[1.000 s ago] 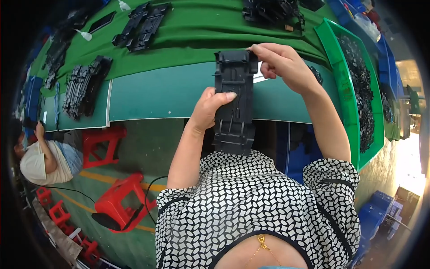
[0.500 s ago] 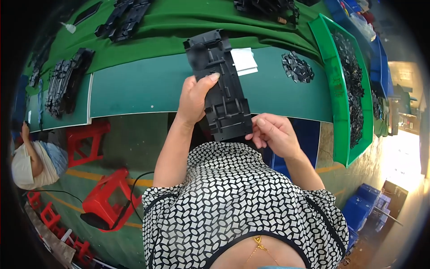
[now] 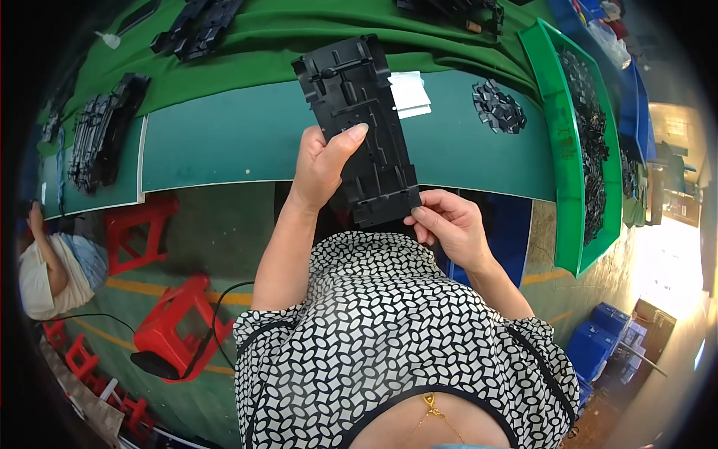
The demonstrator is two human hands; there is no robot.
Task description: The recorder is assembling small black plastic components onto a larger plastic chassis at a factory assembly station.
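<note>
A long black moulded plastic part (image 3: 366, 112), with ribs and raised walls, is held in front of my chest over the table's near edge. My left hand (image 3: 323, 166) is closed around its left side, thumb lying across its face. At its lower right corner, my right hand (image 3: 449, 224) pinches with thumb and forefinger. Whether a small piece sits between those fingertips cannot be made out. Behind the part, white paper sheets (image 3: 410, 94) lie on the green table (image 3: 217, 153). To their right is a pile of small black pieces (image 3: 499, 107).
A green bin (image 3: 566, 161) of small black pieces stands at the right. More black moulded parts (image 3: 108, 135) are stacked at the left, others (image 3: 198, 30) on the green cloth (image 3: 277, 41). Red stools (image 3: 176, 325) stand on the floor; another person (image 3: 60, 262) sits far left.
My right thumb and forefinger have come onto the part's lower right corner. The part has tipped slightly, its far end shifting a little left and up. My left grip is the same.
</note>
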